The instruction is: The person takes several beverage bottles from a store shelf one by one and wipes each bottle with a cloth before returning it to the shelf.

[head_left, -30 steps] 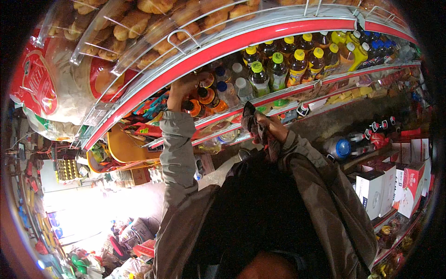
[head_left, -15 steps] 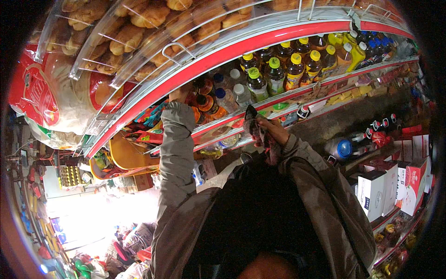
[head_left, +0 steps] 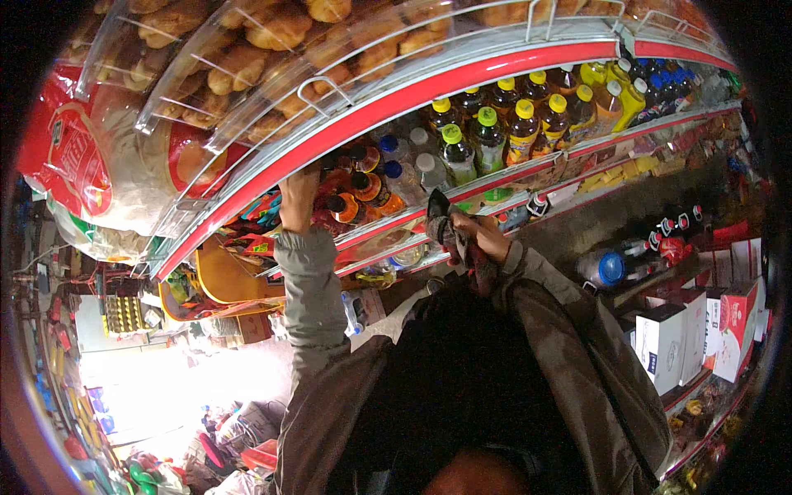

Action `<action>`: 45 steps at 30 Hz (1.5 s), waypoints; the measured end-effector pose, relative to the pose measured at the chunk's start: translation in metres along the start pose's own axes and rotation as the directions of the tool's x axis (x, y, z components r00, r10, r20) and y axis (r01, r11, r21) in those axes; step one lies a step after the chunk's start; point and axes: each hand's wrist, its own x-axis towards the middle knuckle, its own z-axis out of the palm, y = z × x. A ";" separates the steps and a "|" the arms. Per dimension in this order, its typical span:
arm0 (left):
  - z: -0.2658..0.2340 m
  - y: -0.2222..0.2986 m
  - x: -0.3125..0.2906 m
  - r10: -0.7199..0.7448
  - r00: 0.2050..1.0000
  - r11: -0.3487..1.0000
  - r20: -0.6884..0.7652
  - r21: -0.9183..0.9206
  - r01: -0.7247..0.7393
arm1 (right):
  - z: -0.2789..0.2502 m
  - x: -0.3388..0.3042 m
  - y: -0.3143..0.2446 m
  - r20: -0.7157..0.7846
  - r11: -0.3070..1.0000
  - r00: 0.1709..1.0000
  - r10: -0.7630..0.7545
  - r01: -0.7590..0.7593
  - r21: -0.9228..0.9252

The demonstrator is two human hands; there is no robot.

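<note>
My left hand [head_left: 299,196] reaches into the drink shelf below the red-edged upper shelf. Its fingers are hidden in shadow under that edge, so what they touch cannot be seen. Just right of it stand bottles with orange caps [head_left: 365,188]. My right hand [head_left: 487,237] is closed around a dark grey, crumpled cloth [head_left: 450,231], held in front of the lower shelf edge. Behind the cloth are clear bottles with white caps [head_left: 429,167] and bottles with green caps [head_left: 456,154].
The red shelf edge [head_left: 396,95] curves above my left forearm, with packaged bread [head_left: 280,29] over it. Yellow-capped bottles [head_left: 523,132] fill the row to the right. A yellow container [head_left: 227,272] stands at left; white boxes [head_left: 660,342] sit at right.
My left hand has drawn back toward me a little, so more of its back and wrist shows. My right hand and the cloth have shifted slightly left.
</note>
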 end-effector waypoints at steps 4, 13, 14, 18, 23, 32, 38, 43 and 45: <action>-0.039 0.037 -0.005 -0.214 0.961 0.977 -0.175 -0.046 0.209 | 0.046 -0.009 -0.044 0.082 0.986 0.996 -0.044 0.030 0.164; -0.081 0.102 -0.046 -0.472 0.808 0.872 -0.353 -0.324 0.368 | 0.157 0.024 -0.145 0.336 0.535 0.802 -0.494 0.585 -0.610; -0.085 0.108 -0.053 -0.488 0.781 0.862 -0.390 -0.355 0.361 | 0.170 0.031 -0.144 0.383 0.355 0.705 -0.597 0.660 -0.662; -0.096 0.124 -0.066 -0.575 0.687 0.805 -0.444 -0.456 0.379 | 0.199 0.061 -0.137 0.568 -0.029 0.403 -0.717 0.798 -0.602; -0.125 0.136 -0.088 -0.722 0.657 0.609 -0.217 -0.651 0.454 | 0.203 0.075 -0.138 0.459 0.090 0.540 -0.705 0.711 -0.697; -0.146 0.122 -0.097 -0.631 0.769 0.549 -0.104 -0.760 0.348 | 0.120 0.089 -0.077 0.248 0.973 0.944 0.218 -0.191 -0.130; -0.124 0.123 -0.091 -0.670 0.740 0.327 -0.060 -0.919 0.222 | 0.092 0.073 -0.011 0.322 0.950 0.930 0.178 -0.248 0.190; -0.054 0.158 -0.093 -0.717 0.689 -0.003 0.101 -0.990 0.142 | 0.168 0.030 -0.062 0.056 0.800 0.870 0.490 -0.474 0.368; -0.062 0.168 -0.083 -0.635 0.762 0.003 0.130 -0.985 0.171 | 0.148 0.019 -0.044 0.093 0.992 0.995 -0.033 0.044 -0.118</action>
